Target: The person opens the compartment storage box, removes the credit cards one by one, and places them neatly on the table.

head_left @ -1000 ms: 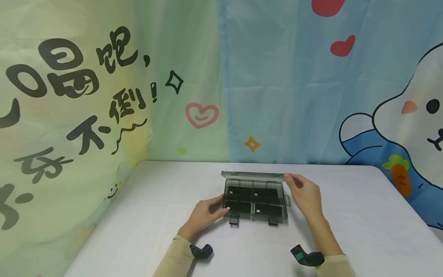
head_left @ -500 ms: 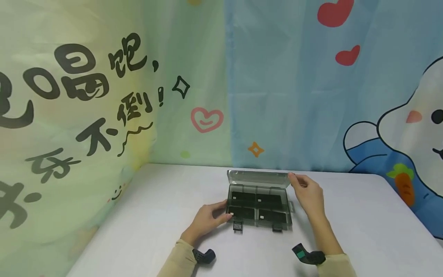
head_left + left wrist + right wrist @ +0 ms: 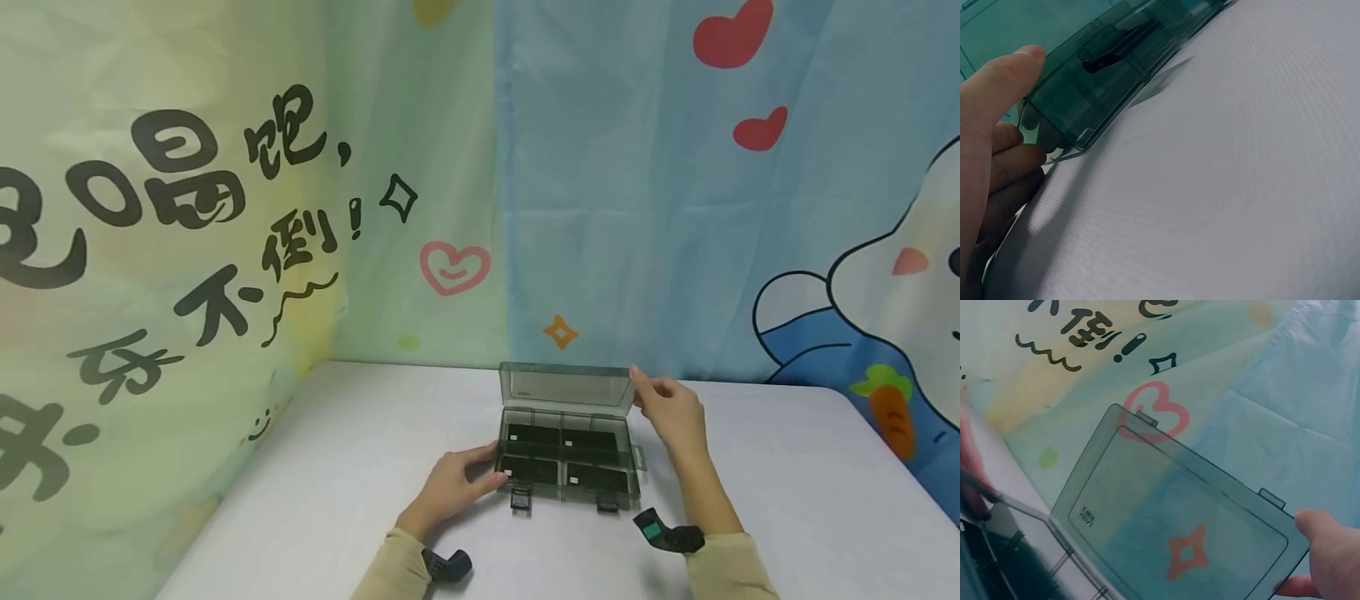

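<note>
A clear grey plastic compartment box (image 3: 567, 492) rests on the table with its hinged lid (image 3: 566, 387) raised at the back. Black rectangular pieces (image 3: 597, 478) with small white marks fill its several compartments. My left hand (image 3: 453, 487) grips the box's left end; in the left wrist view the thumb (image 3: 1013, 72) lies over the rim and the other fingers curl low beside the wall. With thumb and fingers, my right hand (image 3: 672, 412) pinches the lid's right outer corner. The right wrist view shows the lid's face (image 3: 1166, 506), with two small tabs along its free edge.
A white-covered table (image 3: 360, 433) lies beneath the box. Behind it hangs a printed curtain (image 3: 585, 167), close to the back edge. Two latches (image 3: 521, 500) hang at the box's front. Black wrist devices (image 3: 447, 567) sit by the beige sleeves.
My right hand has swung the lid further back, so more of its face shows. The left hand keeps its hold on the box. The head view has shifted slightly.
</note>
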The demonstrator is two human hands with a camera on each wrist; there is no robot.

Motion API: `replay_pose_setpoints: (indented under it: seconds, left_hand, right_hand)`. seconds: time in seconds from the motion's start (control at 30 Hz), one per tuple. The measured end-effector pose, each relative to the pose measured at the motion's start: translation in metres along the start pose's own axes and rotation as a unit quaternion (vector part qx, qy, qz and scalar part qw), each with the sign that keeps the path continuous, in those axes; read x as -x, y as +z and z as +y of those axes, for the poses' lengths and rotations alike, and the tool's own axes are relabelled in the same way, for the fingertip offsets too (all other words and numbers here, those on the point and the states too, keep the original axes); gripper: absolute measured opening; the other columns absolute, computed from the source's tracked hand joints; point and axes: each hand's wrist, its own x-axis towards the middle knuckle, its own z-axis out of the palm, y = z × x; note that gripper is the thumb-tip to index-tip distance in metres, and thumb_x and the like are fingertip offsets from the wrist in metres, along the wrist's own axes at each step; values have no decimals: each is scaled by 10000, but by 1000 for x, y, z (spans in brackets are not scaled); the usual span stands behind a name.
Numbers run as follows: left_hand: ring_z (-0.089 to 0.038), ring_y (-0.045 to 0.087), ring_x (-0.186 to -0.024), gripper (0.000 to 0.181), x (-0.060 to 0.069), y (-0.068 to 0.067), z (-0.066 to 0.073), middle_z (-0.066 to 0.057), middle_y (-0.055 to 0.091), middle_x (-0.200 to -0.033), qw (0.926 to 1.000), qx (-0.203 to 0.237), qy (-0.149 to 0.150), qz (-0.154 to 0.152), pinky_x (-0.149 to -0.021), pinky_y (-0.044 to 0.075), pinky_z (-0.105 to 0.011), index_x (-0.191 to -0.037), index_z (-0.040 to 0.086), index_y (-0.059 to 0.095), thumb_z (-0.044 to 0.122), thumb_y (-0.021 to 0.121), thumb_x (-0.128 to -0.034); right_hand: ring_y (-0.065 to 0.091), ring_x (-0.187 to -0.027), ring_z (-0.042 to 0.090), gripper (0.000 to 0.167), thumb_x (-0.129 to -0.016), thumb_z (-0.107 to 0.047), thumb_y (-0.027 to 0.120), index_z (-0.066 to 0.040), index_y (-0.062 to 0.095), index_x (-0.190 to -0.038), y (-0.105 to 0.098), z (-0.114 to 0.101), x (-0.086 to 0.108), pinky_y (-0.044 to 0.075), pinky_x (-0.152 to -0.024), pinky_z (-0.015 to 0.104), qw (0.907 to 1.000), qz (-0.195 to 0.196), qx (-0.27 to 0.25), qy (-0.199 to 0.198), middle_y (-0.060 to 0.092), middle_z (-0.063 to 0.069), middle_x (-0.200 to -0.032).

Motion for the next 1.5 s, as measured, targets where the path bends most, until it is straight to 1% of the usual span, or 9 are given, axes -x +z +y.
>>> replay_pose_setpoints:
  seconds: [0.2, 0.43, 0.53, 0.63, 0.73, 0.87, 0.97, 1.23, 1.5]
  left_hand:
    - [-196, 554, -1242, 628, 1, 1, -1, 31, 594, -1322, 10000, -58, -5, 44, -1060, 433, -410, -1347, 178, 547, 585, 572, -869]
    - [-193, 551, -1246, 624, 1, 2, -1, 40, 593, -1322, 9999, -88, -53, 38, -1062, 431, -412, -1353, 191, 542, 584, 574, -869]
    - [-190, 549, -1248, 623, 0, 2, -2, 48, 589, -1326, 9999, -115, -49, 42, -1063, 431, -408, -1354, 197, 541, 587, 570, -870]
    - [-192, 549, -1248, 627, 0, 2, -3, 48, 590, -1325, 9999, -102, -48, 37, -1062, 432, -410, -1355, 199, 540, 593, 567, -869]
    - [-195, 555, -1240, 627, 0, 1, -3, 45, 596, -1318, 9999, -98, -19, 52, -1055, 438, -412, -1355, 197, 540, 592, 568, -869]
    - [-202, 563, -1230, 620, -1, 0, -2, 38, 602, -1311, 9999, -113, 36, 97, -1046, 446, -412, -1355, 195, 540, 580, 576, -870]
    - [-211, 563, -1231, 632, 0, 1, -2, 31, 601, -1314, 9999, -120, 10, 70, -1046, 445, -417, -1356, 192, 539, 589, 576, -865]
    - [-208, 564, -1230, 630, 2, -3, 1, 22, 596, -1320, 9999, -135, -25, 34, -1050, 443, -412, -1352, 182, 543, 582, 578, -867]
    - [-205, 576, -1213, 612, -1, 0, -3, 18, 608, -1305, 9997, -202, 98, 86, -1031, 461, -393, -1347, 183, 548, 573, 571, -876]
  right_hand:
    - [636, -1076, 354, 860, -828, -762, 403, 1, 589, -1180, -4, -4, -11, 518, -932, 471, 9989, -433, -164, 102, 638, 225, -1150]
    - [624, -1075, 341, 912, -827, -755, 411, 40, 537, -1255, -8, -8, -23, 546, -919, 399, 9965, -762, -248, 219, 607, 254, -1181]
    - [621, -1079, 350, 960, -829, -753, 420, 64, 468, -1331, -9, -5, -36, 532, -936, 433, 9943, -992, -275, 289, 586, 286, -1207]
    - [666, -986, 310, 972, -823, -743, 457, 65, 439, -1361, -5, 11, -61, 557, -864, 458, 9922, -1161, -320, 322, 622, 279, -1140]
    - [685, -900, 250, 988, -835, -730, 455, 83, 385, -1392, -7, 9, -70, 570, -829, 447, 9893, -1368, -304, 410, 619, 282, -1135]
    - [680, -858, 192, 997, -864, -719, 397, 114, 327, -1407, -13, -18, -61, 590, -789, 322, 9863, -1531, -106, 609, 583, 285, -1180]
    - [674, -760, 134, 951, -883, -696, 378, 113, 366, -1384, -14, -28, -61, 587, -683, 247, 9851, -1547, -50, 750, 616, 232, -1095]
    - [587, -512, 1, 938, -856, -713, 401, 96, 441, -1330, -12, -33, -75, 599, -681, 289, 9818, -1661, -25, 919, 638, 101, -816]
    - [666, -654, 130, 878, -921, -613, 344, 173, 421, -1304, -12, -40, -78, 599, -649, 294, 9818, -1720, 385, 710, 648, 233, -972]
